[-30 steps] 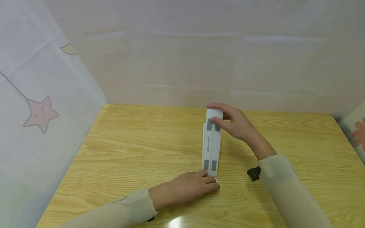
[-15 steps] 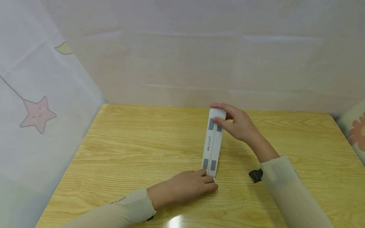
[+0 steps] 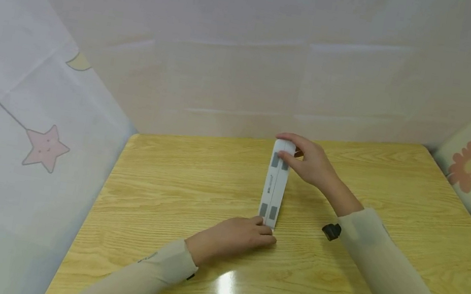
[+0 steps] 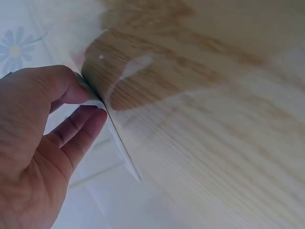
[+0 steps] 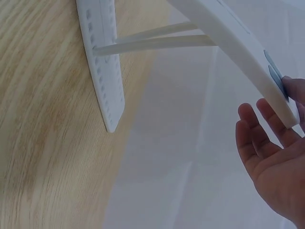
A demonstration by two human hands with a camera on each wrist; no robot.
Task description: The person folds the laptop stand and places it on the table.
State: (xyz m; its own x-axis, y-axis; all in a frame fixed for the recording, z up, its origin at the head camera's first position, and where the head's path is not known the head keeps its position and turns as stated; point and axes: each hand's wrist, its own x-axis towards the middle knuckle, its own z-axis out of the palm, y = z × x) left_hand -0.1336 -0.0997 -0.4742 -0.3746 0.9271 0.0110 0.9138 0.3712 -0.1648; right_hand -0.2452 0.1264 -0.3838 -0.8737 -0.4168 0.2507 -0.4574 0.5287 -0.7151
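A white folding laptop stand (image 3: 275, 187) rests on the wooden table, its long side pointing away from me. Grey pads and small print mark its upper face. At the near end my left hand (image 3: 234, 239) pinches the tip, its thumb and fingers close to the tabletop in the left wrist view. My right hand (image 3: 311, 164) grips the raised far end, thumb on top over a pad. In the right wrist view the upper arm (image 5: 238, 52) stands apart from the notched base bar (image 5: 102, 62), with slim support rods (image 5: 157, 44) between them.
The wood-grain table (image 3: 176, 173) meets a pale cloth backdrop (image 3: 230, 64) at the back. Printed cloth walls rise on the left and right. Under the right sleeve hangs a small black wrist piece (image 3: 331, 231).
The stand's far end has swung slightly right with my right hand, and its near end has shifted a little left with my left hand. The strip seen along its left side is hidden now.
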